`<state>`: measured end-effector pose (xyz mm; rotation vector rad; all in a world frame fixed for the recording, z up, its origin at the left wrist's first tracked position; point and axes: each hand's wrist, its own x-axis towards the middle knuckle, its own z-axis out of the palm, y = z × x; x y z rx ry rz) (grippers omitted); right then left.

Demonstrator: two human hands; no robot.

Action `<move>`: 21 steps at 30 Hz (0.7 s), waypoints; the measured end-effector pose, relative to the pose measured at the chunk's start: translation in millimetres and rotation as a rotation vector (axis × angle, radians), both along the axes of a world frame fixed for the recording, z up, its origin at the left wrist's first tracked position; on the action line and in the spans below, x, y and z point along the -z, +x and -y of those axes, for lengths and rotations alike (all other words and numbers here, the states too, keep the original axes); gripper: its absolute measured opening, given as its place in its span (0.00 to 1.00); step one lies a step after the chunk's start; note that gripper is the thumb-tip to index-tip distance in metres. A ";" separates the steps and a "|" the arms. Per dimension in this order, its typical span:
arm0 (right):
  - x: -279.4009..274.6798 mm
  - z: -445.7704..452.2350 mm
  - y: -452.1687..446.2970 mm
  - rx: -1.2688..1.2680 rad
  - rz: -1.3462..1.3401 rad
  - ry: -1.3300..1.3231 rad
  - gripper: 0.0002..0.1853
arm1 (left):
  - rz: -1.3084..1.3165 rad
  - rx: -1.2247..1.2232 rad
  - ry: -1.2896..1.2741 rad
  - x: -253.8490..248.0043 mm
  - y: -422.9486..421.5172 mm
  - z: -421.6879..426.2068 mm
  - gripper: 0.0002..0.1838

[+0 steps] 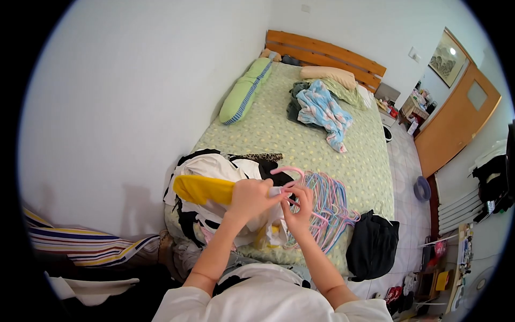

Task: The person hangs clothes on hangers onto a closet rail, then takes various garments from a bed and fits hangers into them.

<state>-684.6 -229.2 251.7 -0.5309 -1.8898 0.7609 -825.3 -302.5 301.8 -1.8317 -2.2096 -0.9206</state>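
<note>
My left hand (249, 199) is closed on a yellow-and-white garment (204, 189). The garment's yellow part sticks out to the left of that hand, and some pale cloth hangs below it. My right hand (299, 212) pinches a pink clothes hanger (289, 170), whose hook rises above my fingers. Both hands meet where the pale cloth and the hanger come together, so the exact contact is partly hidden. Just beyond my right hand, a pile of pink, blue and white hangers (330, 206) lies on the bed. A heap of white and black clothes (206, 166) lies behind my left hand.
The bed (300, 142) also bears a green bolster (245, 94) by the wall and a rumpled blue patterned cloth (322, 110). Black clothing (373, 247) lies at its right front corner. Beyond are a purple basin (422, 189) and a wooden door (456, 121).
</note>
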 end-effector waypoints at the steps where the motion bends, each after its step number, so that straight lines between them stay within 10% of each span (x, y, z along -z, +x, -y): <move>1: -1.7 4.3 -3.4 0.039 -0.053 0.074 0.12 | 0.019 -0.036 0.049 -0.3 -1.1 -0.9 0.21; 11: 75.7 36.3 -24.6 -0.255 0.058 -0.147 0.31 | 0.222 -0.283 0.341 -11.4 -11.2 8.3 0.15; 15: 98.2 29.5 -25.4 -0.372 0.513 -0.077 0.28 | 0.278 -0.345 0.396 -15.6 -13.8 13.8 0.13; 21: 158.6 -7.0 -6.4 -0.387 0.445 -0.105 0.21 | 0.342 -0.431 0.496 -17.4 -27.9 26.9 0.09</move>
